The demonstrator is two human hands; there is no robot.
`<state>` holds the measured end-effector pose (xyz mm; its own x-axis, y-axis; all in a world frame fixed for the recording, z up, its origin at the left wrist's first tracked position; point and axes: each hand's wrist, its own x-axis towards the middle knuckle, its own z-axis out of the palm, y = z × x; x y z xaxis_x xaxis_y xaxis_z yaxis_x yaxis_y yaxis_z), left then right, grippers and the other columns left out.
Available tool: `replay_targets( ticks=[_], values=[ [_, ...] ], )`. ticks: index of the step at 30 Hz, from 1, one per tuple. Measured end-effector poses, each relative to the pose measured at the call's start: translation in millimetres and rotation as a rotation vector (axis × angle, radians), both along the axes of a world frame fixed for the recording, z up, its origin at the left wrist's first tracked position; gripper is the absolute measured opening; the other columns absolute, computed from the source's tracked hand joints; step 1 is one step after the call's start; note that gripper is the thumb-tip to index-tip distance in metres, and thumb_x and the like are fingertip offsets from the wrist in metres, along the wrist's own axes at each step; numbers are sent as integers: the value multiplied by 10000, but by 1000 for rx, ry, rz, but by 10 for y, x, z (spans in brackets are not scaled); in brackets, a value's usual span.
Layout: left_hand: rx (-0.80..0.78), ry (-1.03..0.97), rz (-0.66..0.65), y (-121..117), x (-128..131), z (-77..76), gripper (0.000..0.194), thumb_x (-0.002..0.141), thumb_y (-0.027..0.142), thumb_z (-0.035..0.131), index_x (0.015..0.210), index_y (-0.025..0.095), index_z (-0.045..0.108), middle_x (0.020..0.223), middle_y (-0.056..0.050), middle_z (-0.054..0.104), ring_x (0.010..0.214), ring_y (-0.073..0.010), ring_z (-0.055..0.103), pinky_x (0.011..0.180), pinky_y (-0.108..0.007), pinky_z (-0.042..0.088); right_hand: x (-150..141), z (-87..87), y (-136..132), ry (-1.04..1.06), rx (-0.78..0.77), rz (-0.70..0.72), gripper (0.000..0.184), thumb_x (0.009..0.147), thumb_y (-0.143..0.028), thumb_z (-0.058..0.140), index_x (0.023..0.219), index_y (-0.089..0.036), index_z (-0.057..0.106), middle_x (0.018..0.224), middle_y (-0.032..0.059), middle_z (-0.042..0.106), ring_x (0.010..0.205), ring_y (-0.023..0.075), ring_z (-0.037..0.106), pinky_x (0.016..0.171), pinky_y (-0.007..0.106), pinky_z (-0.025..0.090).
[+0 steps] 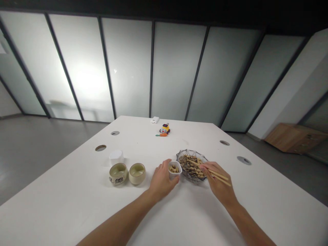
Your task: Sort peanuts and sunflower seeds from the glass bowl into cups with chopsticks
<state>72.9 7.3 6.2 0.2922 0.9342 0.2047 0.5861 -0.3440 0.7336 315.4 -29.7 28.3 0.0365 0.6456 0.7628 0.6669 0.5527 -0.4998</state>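
Note:
My left hand is closed around a small white cup that holds several peanuts. Just right of it stands a clear glass bowl filled with dark striped seeds and peanuts. A pair of wooden chopsticks is gripped in my right hand, with the tips down among the seeds. Whether the tips pinch anything is too small to tell. To the left of my left hand are two beige ceramic cups, one with dark lettering and a plain one.
Behind the beige cups is a white container. Farther back lie a yellow toy car, an orange toy carrot and a white object. The white table has round cable holes near both sides.

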Motion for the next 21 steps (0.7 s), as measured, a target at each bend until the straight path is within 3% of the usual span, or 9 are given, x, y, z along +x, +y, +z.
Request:
replay_targets(
  ticks=[12,15,18,21],
  values=[
    [10,-5,2,0,4,1,680,859,360,711,1476,201,474,1422,-120,638,1327,-309,578,1154,-420,420,61,51,-24,56,-82,-151,445,995,-607,580,879,-226,780,910,92,758,865,257,740,826,414,625],
    [15,-6,-4,0,5,-4,679,861,350,706,1478,191,471,1422,-126,638,1333,-308,577,1157,-418,415,131,57,-1,311,-183,-154,472,954,-660,616,898,-214,759,946,96,764,884,269,761,871,470,646],
    [22,-9,-8,1,4,-6,676,857,337,705,1474,186,475,1442,-126,627,1351,-304,568,1168,-407,406,131,79,15,626,-235,-28,438,913,-641,697,889,-207,750,921,81,770,883,261,774,891,492,667],
    [19,-12,-8,-3,3,0,677,853,328,709,1470,176,477,1457,-133,617,1361,-308,558,1173,-415,403,53,128,2,755,-216,88,423,865,-625,763,815,-205,759,842,66,760,842,247,771,854,478,688]
  ],
)
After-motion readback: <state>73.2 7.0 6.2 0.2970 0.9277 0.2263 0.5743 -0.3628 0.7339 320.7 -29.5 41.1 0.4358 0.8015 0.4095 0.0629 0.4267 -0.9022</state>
